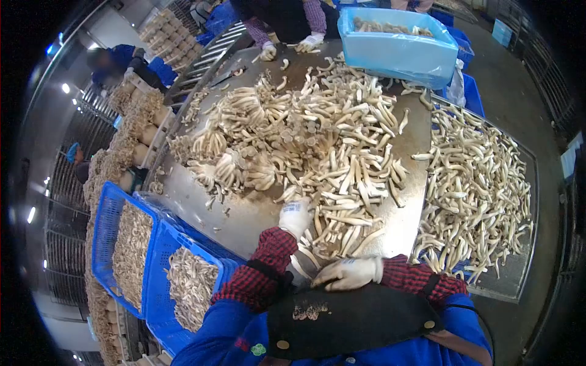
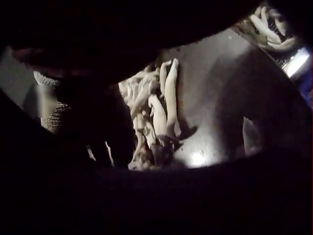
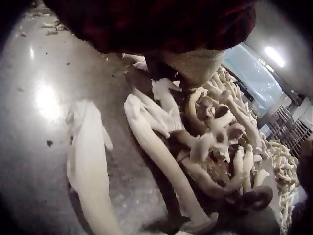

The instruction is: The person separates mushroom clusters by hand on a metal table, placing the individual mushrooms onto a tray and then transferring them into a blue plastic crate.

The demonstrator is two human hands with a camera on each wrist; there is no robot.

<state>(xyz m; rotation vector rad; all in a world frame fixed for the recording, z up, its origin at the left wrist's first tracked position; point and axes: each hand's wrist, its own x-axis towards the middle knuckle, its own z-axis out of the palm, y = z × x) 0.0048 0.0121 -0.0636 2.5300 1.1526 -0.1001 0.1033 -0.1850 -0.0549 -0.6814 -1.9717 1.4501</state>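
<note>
A large heap of pale, long-stemmed mushrooms (image 1: 348, 165) covers the metal table, some in clusters with brownish caps. My left hand (image 1: 296, 216), in a white glove, reaches to the heap's near edge, its fingertips hidden among the stems. Nearer the table's front edge is my right hand (image 1: 348, 272), also gloved, its fingers loosely bent and pointing left beside a few single mushrooms. In the right wrist view a thick, torn stem (image 3: 90, 166) lies on the metal near a capped mushroom (image 3: 164, 156). The left wrist view is mostly dark, with a small bunch of stems (image 2: 156, 112) showing.
Loose mushrooms fill a lower tray (image 1: 528, 244) on the right. Blue crates (image 1: 152, 244) holding small mushrooms stand at the left. A blue-lined bin (image 1: 397, 58) sits at the table's far right corner. Across the table another person's gloved hands (image 1: 311, 43) rest near a knife (image 1: 229, 76).
</note>
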